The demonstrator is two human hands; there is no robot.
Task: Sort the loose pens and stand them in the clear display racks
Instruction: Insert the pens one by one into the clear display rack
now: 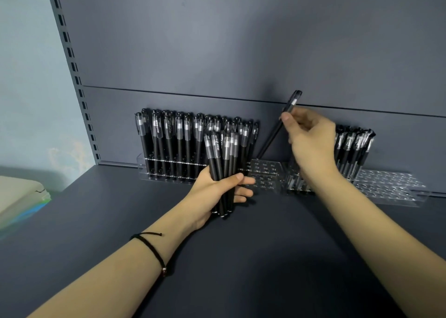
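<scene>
Left rack crowded with pens, right rack part-filled

- White print running lengthwise up the barrel of one pen in the bundle just in front of the left rack: apparently "TEST 2", remainder too small to read.
- Matching white print on pens standing in that rack, too blurred to read fully.
</scene>
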